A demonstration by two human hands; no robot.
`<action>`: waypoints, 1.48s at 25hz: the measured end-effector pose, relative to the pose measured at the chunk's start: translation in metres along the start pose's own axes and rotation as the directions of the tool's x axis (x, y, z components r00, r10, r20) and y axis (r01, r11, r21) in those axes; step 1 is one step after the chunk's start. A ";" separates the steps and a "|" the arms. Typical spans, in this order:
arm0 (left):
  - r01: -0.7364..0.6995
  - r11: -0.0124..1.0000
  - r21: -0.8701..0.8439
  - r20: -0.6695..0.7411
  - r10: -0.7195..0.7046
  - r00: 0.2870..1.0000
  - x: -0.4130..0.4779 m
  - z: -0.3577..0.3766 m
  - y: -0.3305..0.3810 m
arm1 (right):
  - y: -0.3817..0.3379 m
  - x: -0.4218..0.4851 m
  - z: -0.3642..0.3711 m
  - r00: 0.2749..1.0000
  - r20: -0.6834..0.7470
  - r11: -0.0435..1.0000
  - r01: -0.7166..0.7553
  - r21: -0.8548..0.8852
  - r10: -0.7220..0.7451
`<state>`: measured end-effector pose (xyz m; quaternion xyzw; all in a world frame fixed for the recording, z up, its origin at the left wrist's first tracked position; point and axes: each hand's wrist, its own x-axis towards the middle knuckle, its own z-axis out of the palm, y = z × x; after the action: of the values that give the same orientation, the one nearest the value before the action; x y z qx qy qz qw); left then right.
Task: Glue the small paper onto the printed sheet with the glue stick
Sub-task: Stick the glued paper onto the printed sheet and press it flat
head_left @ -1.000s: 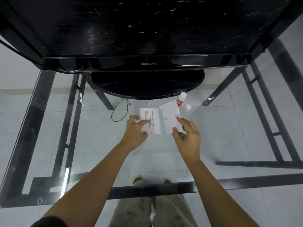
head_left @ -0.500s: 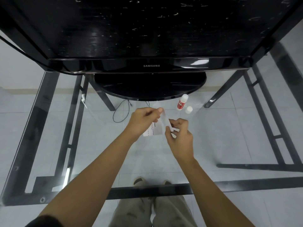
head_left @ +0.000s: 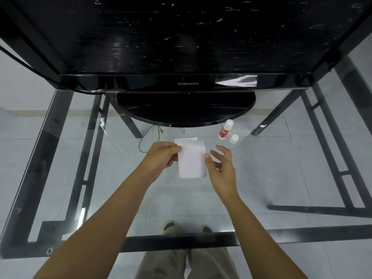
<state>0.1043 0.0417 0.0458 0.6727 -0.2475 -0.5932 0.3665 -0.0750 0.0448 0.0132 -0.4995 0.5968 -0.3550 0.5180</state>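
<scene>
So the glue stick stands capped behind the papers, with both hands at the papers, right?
Not capped. In the head view the glue stick stands open, its cap on the glass beside it. The left hand and right hand are indeed at the papers.

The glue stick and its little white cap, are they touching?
Apart. The head view shows the glue stick standing uncapped, with a strip of bare glass table between it and the cap to its right.

We are counting two hands, left [head_left: 161,156] and right [head_left: 220,168], two overlapping white papers [head_left: 191,160], one glue stick [head_left: 225,131], one loose cap [head_left: 234,138], and one television [head_left: 181,47].
</scene>
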 end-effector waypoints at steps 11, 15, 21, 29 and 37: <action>-0.286 0.859 0.425 -0.278 0.425 0.861 0.029 0.019 -0.039 | 0.011 0.044 0.014 0.985 0.121 0.969 0.145 -0.198 -0.122; -0.319 0.783 0.534 -0.290 0.524 0.801 0.034 0.019 -0.048 | 0.017 0.053 0.019 0.966 0.174 0.935 0.232 -0.269 -0.190; -0.327 0.714 0.619 -0.218 0.556 0.802 0.039 0.017 -0.055 | 0.028 0.051 0.023 0.974 0.161 0.917 0.209 -0.341 -0.162; -0.365 0.699 0.616 -0.191 0.581 0.791 0.041 0.014 -0.052 | 0.029 0.050 0.020 0.968 0.144 0.905 0.246 -0.347 -0.207; -0.313 0.697 0.646 -0.194 0.546 0.815 0.042 0.017 -0.052 | 0.034 0.059 0.020 0.966 0.172 0.874 0.247 -0.417 -0.191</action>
<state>0.0902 0.0375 -0.0217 0.7726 -0.4967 -0.2439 0.3113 -0.0610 -0.0022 -0.0382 -0.6883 0.5666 -0.2370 0.3860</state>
